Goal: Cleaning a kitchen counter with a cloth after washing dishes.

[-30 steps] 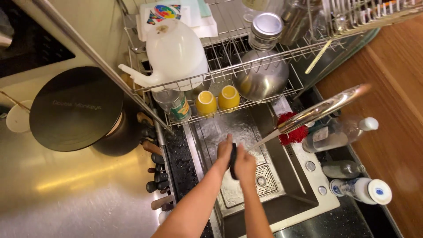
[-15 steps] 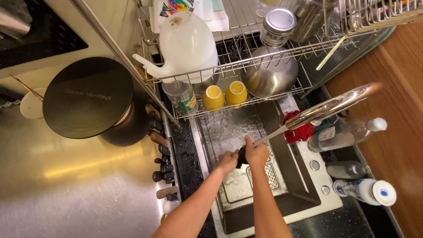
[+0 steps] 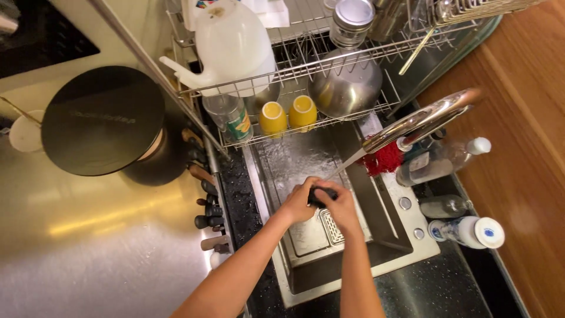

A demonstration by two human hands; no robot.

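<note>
Steel sink [image 3: 282,176]: a small dark object [image 3: 321,194], possibly a sponge, is now gripped by both the left hand [image 3: 299,203] and right hand [image 3: 340,207], drawn nearer beneath the faucet [image 3: 421,121].

Both hands [image 3: 321,203] nearer, under stream

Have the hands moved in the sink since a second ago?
Yes. Both hands shifted toward the person, away from the yellow cups, now over the drain strainer.
</note>
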